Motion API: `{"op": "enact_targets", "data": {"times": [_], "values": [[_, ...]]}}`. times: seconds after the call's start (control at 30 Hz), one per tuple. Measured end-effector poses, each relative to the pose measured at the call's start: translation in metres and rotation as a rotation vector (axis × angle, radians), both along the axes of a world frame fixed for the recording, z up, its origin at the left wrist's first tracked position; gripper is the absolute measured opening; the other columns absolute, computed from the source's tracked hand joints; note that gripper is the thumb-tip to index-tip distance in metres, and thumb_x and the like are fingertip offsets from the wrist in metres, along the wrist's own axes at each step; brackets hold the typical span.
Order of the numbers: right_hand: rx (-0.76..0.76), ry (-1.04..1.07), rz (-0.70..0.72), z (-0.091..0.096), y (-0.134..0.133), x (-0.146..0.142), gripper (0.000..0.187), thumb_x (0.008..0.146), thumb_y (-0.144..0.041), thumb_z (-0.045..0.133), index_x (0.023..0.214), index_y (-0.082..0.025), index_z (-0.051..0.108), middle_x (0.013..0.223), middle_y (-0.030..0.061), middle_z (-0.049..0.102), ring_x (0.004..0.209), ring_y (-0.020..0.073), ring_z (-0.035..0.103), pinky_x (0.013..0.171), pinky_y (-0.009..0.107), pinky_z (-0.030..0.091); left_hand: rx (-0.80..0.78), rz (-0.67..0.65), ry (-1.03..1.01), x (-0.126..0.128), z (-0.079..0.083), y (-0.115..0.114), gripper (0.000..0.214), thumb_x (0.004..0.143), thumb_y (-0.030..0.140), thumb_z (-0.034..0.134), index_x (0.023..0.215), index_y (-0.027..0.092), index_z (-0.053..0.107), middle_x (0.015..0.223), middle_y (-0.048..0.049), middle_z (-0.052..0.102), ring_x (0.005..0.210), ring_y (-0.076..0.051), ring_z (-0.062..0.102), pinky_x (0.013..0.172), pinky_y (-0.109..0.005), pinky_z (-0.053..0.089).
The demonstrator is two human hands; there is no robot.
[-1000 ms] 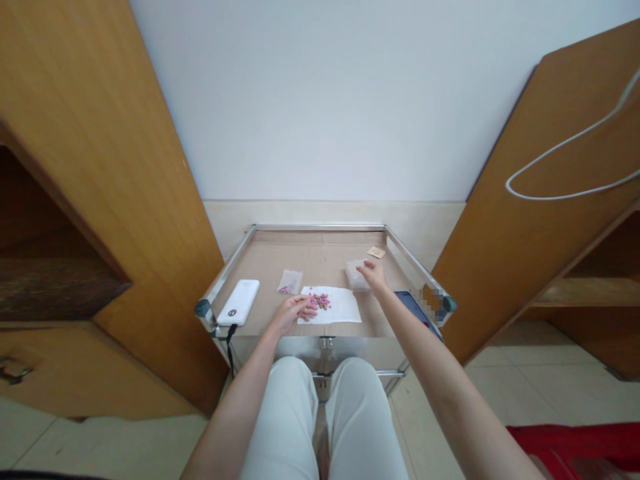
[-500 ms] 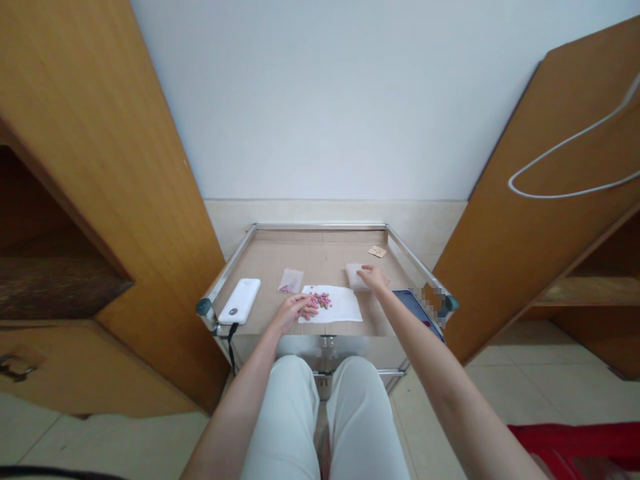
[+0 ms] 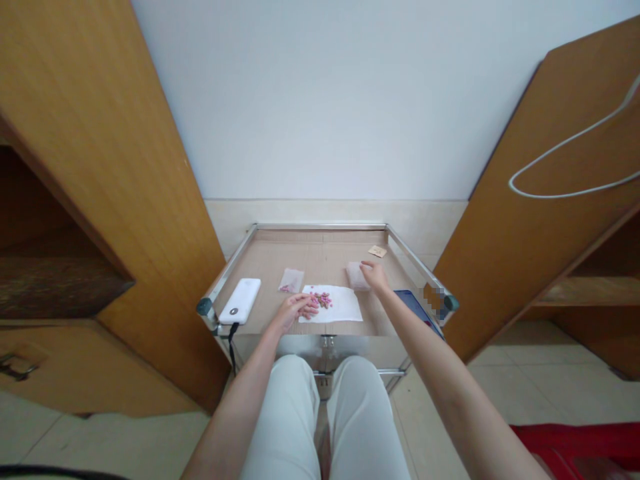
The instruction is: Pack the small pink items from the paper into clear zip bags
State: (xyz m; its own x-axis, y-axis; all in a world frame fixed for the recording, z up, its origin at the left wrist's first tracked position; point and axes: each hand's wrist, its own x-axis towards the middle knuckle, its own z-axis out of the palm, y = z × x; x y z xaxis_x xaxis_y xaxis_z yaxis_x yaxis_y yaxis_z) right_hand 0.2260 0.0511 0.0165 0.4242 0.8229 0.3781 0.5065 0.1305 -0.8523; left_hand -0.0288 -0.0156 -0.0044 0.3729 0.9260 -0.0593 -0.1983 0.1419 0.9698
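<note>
A sheet of white paper [image 3: 343, 308] lies near the tray table's front edge, bearing a small pile of pink and greenish buds that look like dried rosebuds [image 3: 324, 300]. At the pile's left side is my left hand [image 3: 295, 311], fingers curled together; whatever they pinch is too small to make out. My right hand [image 3: 376, 274] has its thumb and fingertips closed at the corner of a whitish, see-through stack of small tea bags [image 3: 355, 275]. Left of the paper, a translucent tea bag [image 3: 291, 280] lies flat with some pink buds in its lower part.
A white power bank or phone [image 3: 241, 301] with a black cable is at the table's left. A small tan paper packet [image 3: 377, 251] sits at the back right, and a dark blue flat item [image 3: 415, 305] near the right rail. Wooden cabinets [image 3: 165, 200] flank the table.
My right hand has shifted slightly at the tea bag stack, its fingers drawing closer together at the corner. My left hand stays almost still beside the buds.
</note>
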Motion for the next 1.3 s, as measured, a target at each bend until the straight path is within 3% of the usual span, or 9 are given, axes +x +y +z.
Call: {"op": "enact_targets", "data": {"times": [0.17,0.23,0.33,0.53,0.67,0.87,1.03,1.2,1.3], "values": [[0.131,-0.064,0.051,0.021,-0.017,-0.016,0.029,0.072,-0.033,0.042,0.076,-0.013,0.063,0.086,0.0109,0.062,0.088,0.0209,0.053,0.082,0.034,0.036,0.01,0.005,-0.009,0.0,0.0,0.0,0.03,0.063,0.037,0.061,0.076,0.01,0.058,0.074,-0.01,0.065,0.058,-0.014,0.061,0.051,-0.022,0.044],[0.221,-0.026,0.072,0.027,-0.028,-0.028,0.034,0.076,-0.036,0.037,0.08,-0.013,0.061,0.086,0.0104,0.061,0.086,0.0194,0.052,0.077,0.031,0.038,0.011,0.014,-0.013,0.0,0.0,0.0,0.03,0.063,0.036,0.061,0.076,0.01,0.058,0.072,-0.0096,0.065,0.057,-0.013,0.06,0.052,-0.022,0.044],[0.235,0.105,0.127,0.027,-0.045,-0.049,0.037,0.078,-0.042,0.033,0.075,-0.015,0.059,0.076,0.0068,0.059,0.074,0.0164,0.052,0.067,0.027,0.039,0.005,0.013,-0.023,0.0,0.001,0.0,0.028,0.063,0.035,0.061,0.075,0.009,0.058,0.07,-0.0089,0.065,0.058,-0.013,0.06,0.053,-0.023,0.044],[0.128,0.257,0.26,-0.005,-0.063,-0.077,0.033,0.077,-0.042,0.035,0.059,-0.018,0.049,0.049,-0.0026,0.045,0.05,0.0116,0.044,0.053,0.023,0.035,-0.007,0.089,-0.062,0.001,0.001,-0.001,0.024,0.061,0.033,0.062,0.067,0.011,0.056,0.06,-0.0055,0.063,0.053,-0.012,0.058,0.052,-0.023,0.044],[0.025,0.372,0.245,-0.03,-0.059,-0.078,0.032,0.074,-0.041,0.037,0.053,-0.019,0.045,0.038,-0.0058,0.035,0.04,0.0107,0.036,0.045,0.023,0.031,-0.003,0.185,-0.078,0.002,0.0,-0.001,0.023,0.059,0.032,0.062,0.064,0.011,0.054,0.057,-0.0035,0.061,0.047,-0.01,0.056,0.048,-0.022,0.041],[-0.061,0.36,0.262,-0.041,-0.052,-0.075,0.028,0.07,-0.038,0.04,0.05,-0.018,0.046,0.036,-0.0062,0.034,0.038,0.0103,0.034,0.042,0.023,0.027,-0.005,0.237,-0.062,0.004,-0.001,0.0,0.018,0.059,0.029,0.059,0.061,0.012,0.053,0.053,-0.0025,0.06,0.045,-0.01,0.054,0.046,-0.021,0.039],[-0.061,0.316,0.255,-0.041,-0.052,-0.074,0.029,0.069,-0.038,0.041,0.051,-0.017,0.049,0.036,-0.005,0.038,0.042,0.0114,0.04,0.044,0.023,0.03,0.094,0.278,0.195,0.009,-0.003,0.002,0.014,0.063,0.026,0.052,0.055,0.015,0.052,0.05,-0.0012,0.057,0.044,-0.011,0.052,0.046,-0.023,0.038],[-0.059,0.296,0.252,-0.041,-0.053,-0.072,0.028,0.069,-0.037,0.041,0.051,-0.017,0.049,0.038,-0.0045,0.039,0.044,0.0117,0.041,0.045,0.023,0.03,0.571,0.405,0.637,0.0,0.008,0.013,0.012,0.066,0.019,0.048,0.057,0.018,0.055,0.066,-0.0036,0.058,0.069,-0.016,0.053,0.068,-0.028,0.04],[-0.059,0.288,0.254,-0.041,-0.054,-0.072,0.028,0.069,-0.037,0.041,0.05,-0.017,0.049,0.038,-0.0044,0.04,0.044,0.0117,0.041,0.046,0.023,0.031,0.697,0.402,0.874,-0.012,0.016,0.024,0.015,0.068,0.015,0.044,0.071,0.017,0.059,0.084,-0.0086,0.059,0.084,-0.02,0.052,0.079,-0.032,0.036]]}}
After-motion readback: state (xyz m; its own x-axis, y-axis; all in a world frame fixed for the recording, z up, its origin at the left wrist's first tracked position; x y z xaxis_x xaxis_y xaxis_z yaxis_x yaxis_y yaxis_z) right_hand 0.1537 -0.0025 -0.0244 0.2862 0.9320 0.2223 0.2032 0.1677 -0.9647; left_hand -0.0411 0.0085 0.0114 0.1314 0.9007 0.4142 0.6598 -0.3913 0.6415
